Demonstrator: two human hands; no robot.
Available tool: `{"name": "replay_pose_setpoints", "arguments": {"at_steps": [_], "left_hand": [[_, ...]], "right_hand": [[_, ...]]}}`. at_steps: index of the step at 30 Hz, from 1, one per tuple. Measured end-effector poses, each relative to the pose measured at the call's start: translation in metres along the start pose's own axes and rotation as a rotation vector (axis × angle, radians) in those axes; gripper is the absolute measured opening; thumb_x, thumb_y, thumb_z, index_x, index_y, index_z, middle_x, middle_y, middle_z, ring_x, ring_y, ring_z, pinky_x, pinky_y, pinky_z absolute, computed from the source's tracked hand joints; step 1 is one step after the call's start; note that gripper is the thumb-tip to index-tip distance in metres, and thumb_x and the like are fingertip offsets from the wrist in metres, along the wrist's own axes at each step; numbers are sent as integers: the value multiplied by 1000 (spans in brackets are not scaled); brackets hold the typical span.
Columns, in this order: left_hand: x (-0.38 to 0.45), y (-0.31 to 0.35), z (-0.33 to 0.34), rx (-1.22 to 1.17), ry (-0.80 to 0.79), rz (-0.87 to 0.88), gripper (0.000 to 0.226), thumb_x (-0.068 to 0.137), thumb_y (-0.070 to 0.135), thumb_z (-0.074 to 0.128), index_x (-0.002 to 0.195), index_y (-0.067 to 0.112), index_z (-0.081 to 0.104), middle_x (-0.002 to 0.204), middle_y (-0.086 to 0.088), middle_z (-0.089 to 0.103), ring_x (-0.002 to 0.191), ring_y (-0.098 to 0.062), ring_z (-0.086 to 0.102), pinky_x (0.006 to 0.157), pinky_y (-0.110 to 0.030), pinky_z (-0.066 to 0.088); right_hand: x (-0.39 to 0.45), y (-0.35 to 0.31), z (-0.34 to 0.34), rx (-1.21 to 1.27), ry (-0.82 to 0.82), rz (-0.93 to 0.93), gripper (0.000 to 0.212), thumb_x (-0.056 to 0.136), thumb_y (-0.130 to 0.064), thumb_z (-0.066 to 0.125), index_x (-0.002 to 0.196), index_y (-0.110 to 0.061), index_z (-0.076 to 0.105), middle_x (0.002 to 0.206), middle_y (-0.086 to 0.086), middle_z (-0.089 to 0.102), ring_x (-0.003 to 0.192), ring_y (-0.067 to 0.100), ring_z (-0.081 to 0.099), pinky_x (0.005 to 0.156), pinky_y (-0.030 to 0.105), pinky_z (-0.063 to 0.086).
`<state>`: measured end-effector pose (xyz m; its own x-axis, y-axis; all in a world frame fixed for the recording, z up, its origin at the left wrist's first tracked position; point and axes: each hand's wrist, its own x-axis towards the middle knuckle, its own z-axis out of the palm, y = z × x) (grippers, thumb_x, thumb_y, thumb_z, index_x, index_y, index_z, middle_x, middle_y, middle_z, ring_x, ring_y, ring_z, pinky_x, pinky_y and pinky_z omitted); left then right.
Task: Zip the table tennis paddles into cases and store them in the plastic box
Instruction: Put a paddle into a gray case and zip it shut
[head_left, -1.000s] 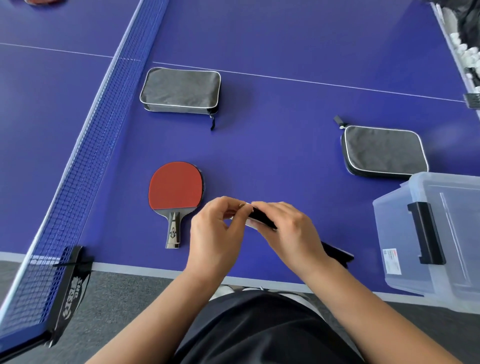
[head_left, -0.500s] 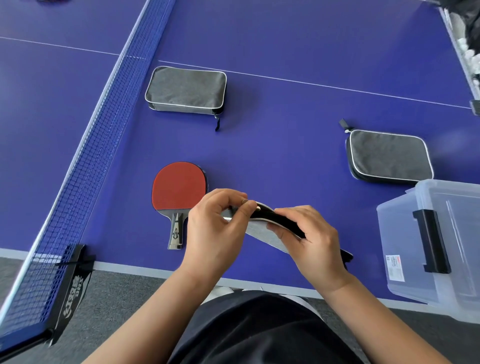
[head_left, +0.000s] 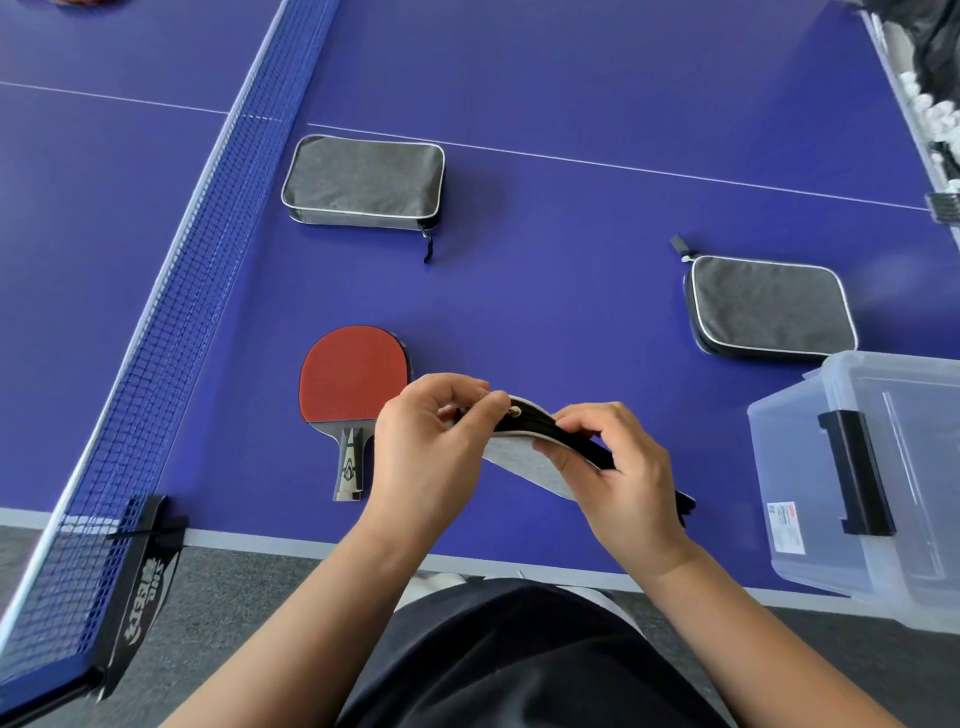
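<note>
Right then, both hands were up over the near edge of the blue table (head_left: 571, 322), holding one grey case (head_left: 540, 462) between them. The left hand (head_left: 431, 457) pinched the small metal zip pull (head_left: 513, 412) at the top end of the case with its thumb and first fingers curled in tight. The right hand (head_left: 623, 478) gripped the black zip side of the case, fingers bent over the top and thumb under it. The case was tilted, with its left end higher, and it was lifted off the table. I could not tell if a paddle was inside it.

A red paddle (head_left: 353, 384) lay flat on the table just to the left of the left hand, with its handle pointing to the near edge. It was not in a case.

A second grey case (head_left: 363, 182) lay flat farther back, near the net (head_left: 171, 322), with its black zip tag hanging off the near right corner. A third grey case (head_left: 769, 306) lay flat toward the right side of the table. Just in front of it sat the clear plastic box (head_left: 810, 519), at the near right corner, with a black clip on its side and a white label low on its wall.

The net ran along the left side, and its black post (head_left: 140, 582) was clamped to the near edge.
</note>
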<state>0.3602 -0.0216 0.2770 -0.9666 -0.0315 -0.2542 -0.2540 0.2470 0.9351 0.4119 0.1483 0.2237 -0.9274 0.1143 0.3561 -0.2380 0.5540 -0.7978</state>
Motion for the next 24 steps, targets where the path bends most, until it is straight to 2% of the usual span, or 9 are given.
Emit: {"name": "replay_pose_setpoints", "arguments": {"at_steps": [2, 5, 8, 10, 14, 16, 19, 22, 24], "left_hand": [[-4, 1, 2, 38, -27, 67, 16, 85, 22, 74, 71, 27, 69, 83, 10, 71, 81, -11, 70, 71, -27, 52], [-11, 7, 5, 155, -65, 166, 15, 87, 25, 71, 73, 27, 68, 74, 17, 67, 74, -4, 63, 62, -14, 43], [-14, 5, 6, 181, -76, 231, 12, 90, 21, 69, 78, 24, 69, 77, 18, 69, 77, -9, 66, 68, -26, 50], [-16, 1, 5, 207, -72, 250, 11, 90, 21, 69, 80, 26, 69, 81, 20, 70, 76, -14, 67, 68, -31, 51], [-14, -2, 2, 225, -20, 219, 13, 91, 23, 69, 78, 25, 67, 75, 19, 69, 77, -2, 67, 59, -17, 46], [-11, -4, 1, 214, -1, 194, 15, 91, 24, 68, 76, 25, 65, 73, 17, 69, 75, -2, 68, 61, -21, 49], [-13, -4, 2, 213, -10, 200, 15, 91, 23, 68, 77, 24, 64, 73, 15, 69, 76, -4, 69, 62, -23, 51], [-17, -4, 2, 233, -10, 228, 14, 91, 23, 69, 78, 22, 65, 73, 15, 68, 77, -2, 68, 61, -20, 49], [-18, -5, 2, 252, -10, 242, 13, 90, 21, 69, 78, 21, 66, 74, 14, 68, 77, -4, 67, 62, -23, 50]], "right_hand": [[-2, -2, -2, 26, 11, 15, 16, 87, -24, 72, 98, -18, 61, 95, -2, 66, 87, 19, 64, 77, 26, 51], [-3, -7, -2, 62, 10, 41, 27, 83, -27, 77, 96, -11, 59, 102, -3, 68, 94, 19, 66, 81, 24, 51], [-3, -10, 2, 55, -1, 30, 33, 78, -18, 83, 98, -16, 57, 111, -2, 68, 101, 20, 66, 86, 26, 51], [-5, -9, 5, 27, 16, 25, 35, 76, -14, 85, 96, -19, 56, 113, -2, 68, 102, 18, 67, 86, 26, 52], [-9, -7, 7, 18, 37, -4, 24, 84, -15, 78, 76, -6, 57, 106, 2, 69, 97, 18, 67, 80, 28, 53], [-10, -8, 7, 6, 36, 2, 25, 86, -16, 75, 72, -5, 58, 104, 2, 70, 95, 17, 67, 78, 28, 53], [-9, -10, 2, 44, 23, 51, 21, 85, -21, 75, 79, -5, 62, 103, 1, 69, 95, 16, 67, 80, 26, 51], [-10, -13, -4, 106, -25, 122, 16, 92, -23, 63, 91, -8, 68, 105, -2, 70, 99, 16, 67, 84, 33, 54], [-10, -11, -4, 142, -63, 190, 13, 93, -22, 65, 103, -15, 69, 105, -8, 71, 100, 15, 68, 87, 34, 55]]}}
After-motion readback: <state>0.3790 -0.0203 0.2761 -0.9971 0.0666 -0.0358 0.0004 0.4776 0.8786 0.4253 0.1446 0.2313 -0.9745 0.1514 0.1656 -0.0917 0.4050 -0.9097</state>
